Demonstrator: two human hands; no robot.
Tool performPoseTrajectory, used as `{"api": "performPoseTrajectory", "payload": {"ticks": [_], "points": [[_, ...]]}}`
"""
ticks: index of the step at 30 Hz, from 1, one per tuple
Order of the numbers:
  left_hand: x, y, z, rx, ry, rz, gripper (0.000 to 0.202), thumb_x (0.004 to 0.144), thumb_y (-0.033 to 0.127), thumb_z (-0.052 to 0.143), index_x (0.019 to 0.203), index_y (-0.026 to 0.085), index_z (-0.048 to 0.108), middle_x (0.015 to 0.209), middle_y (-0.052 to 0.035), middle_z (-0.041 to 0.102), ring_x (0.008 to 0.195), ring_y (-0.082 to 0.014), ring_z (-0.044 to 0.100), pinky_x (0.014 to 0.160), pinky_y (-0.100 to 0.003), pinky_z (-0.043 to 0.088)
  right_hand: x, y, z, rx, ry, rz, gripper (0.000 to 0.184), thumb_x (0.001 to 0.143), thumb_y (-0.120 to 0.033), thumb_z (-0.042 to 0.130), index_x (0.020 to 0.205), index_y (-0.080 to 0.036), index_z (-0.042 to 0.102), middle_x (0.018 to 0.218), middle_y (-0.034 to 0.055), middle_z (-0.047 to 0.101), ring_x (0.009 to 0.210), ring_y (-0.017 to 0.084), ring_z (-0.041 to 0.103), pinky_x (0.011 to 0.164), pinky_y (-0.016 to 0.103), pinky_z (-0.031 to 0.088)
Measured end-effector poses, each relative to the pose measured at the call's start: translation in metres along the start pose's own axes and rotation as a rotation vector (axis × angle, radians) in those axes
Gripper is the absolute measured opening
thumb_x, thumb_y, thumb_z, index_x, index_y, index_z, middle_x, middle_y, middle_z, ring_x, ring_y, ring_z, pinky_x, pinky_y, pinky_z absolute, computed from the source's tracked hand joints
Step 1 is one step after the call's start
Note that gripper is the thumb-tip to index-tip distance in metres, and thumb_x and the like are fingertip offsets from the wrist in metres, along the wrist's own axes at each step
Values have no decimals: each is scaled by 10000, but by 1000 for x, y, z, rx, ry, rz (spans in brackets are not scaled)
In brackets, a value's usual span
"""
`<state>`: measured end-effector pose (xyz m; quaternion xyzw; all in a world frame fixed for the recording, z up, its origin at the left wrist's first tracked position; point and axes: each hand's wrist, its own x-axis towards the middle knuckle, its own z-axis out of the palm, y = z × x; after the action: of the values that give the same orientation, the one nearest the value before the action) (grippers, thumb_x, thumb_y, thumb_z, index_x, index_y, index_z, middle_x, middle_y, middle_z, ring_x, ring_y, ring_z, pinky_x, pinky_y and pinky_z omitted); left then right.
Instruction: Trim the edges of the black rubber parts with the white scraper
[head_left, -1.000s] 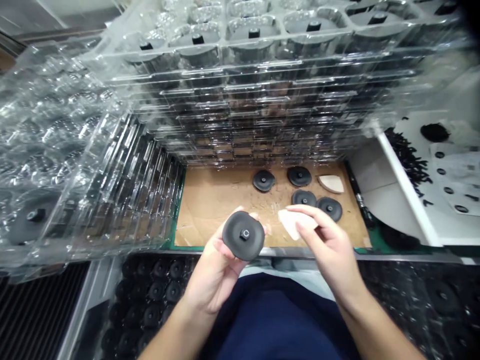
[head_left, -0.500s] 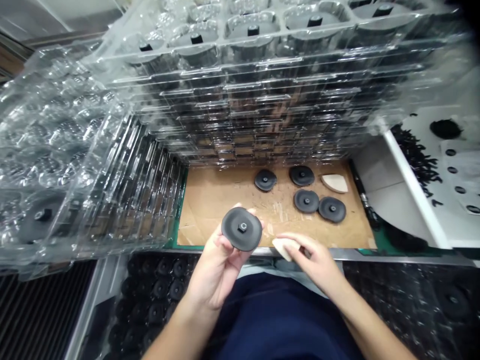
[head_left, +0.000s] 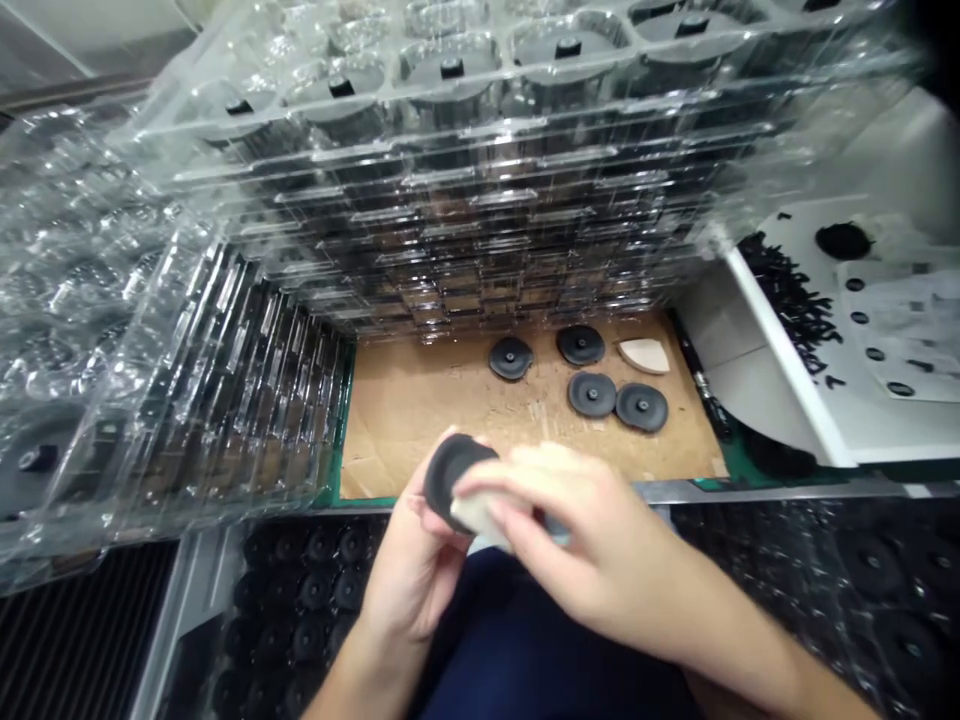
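My left hand [head_left: 412,575] grips a black round rubber disc [head_left: 444,472] by its edge, low in the middle of the view. My right hand [head_left: 581,535], blurred by motion, holds a small white wedge-shaped pad [head_left: 472,515] against the face of that disc, covering most of it. Both hands hover over my lap, just in front of the brown cardboard work surface [head_left: 420,400].
Several more black discs [head_left: 592,393] and a second white wedge [head_left: 643,355] lie on the cardboard. Tall stacks of clear plastic trays [head_left: 465,200] rise behind and to the left. A white bin [head_left: 862,320] stands at right. Trays of black discs [head_left: 315,580] sit below.
My right hand moved left with the white pad, from beside the disc onto its face. The left hand and disc dropped slightly lower.
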<state>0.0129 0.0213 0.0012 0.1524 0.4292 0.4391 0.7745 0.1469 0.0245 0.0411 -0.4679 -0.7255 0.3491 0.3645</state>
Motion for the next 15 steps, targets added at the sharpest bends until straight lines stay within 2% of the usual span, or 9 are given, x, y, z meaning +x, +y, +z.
{"api": "performPoseTrajectory", "payload": {"ticks": [3,4,6,8,11,13,15], "points": [[-1,-1,1,-21,-94,-24,383,607,265,819,976,238,720,873,1,751,902,-148,686,799,-163,527,0,2,4,-108,216,-77,268,919,-136,412,1073,-82,625,925,90,694,777,175,592,717,321,416],[-1,-1,0,-40,-124,-31,392,587,287,828,963,248,726,892,5,754,921,-148,683,821,-166,522,-3,1,3,-91,215,-113,270,917,-131,412,1085,-74,616,933,93,692,781,173,590,719,321,411],[-3,2,-3,-73,-154,-39,446,549,296,843,978,282,722,978,11,753,946,-144,680,838,-167,517,-12,-2,-4,-4,69,-127,241,903,-103,446,1072,-107,618,929,51,691,778,141,586,713,280,406],[-3,5,-6,-71,-163,-68,510,525,279,856,1015,285,712,1036,-3,745,950,-149,679,835,-171,520,-22,-5,-15,4,-49,-33,220,886,-81,485,1038,-150,629,889,4,687,740,112,570,693,247,394],[-3,5,-6,-57,-182,-117,532,565,300,840,1073,248,690,1051,-31,738,959,-163,675,845,-182,516,-28,-5,-29,-208,9,60,218,883,-79,484,1011,-153,644,783,2,655,656,128,512,643,275,356],[-3,4,-3,-56,-198,-141,594,576,338,832,1132,228,656,1101,-45,718,1017,-188,655,890,-212,501,-20,1,-32,-331,82,-59,253,894,-88,445,999,-160,664,724,12,625,629,145,479,620,300,326],[-4,5,0,-51,-218,-162,630,579,369,825,1157,201,637,1154,-67,693,1041,-212,645,919,-247,494,-9,13,-30,-302,125,-237,299,912,-112,410,1001,-197,683,713,11,619,628,147,483,634,310,335]]}}
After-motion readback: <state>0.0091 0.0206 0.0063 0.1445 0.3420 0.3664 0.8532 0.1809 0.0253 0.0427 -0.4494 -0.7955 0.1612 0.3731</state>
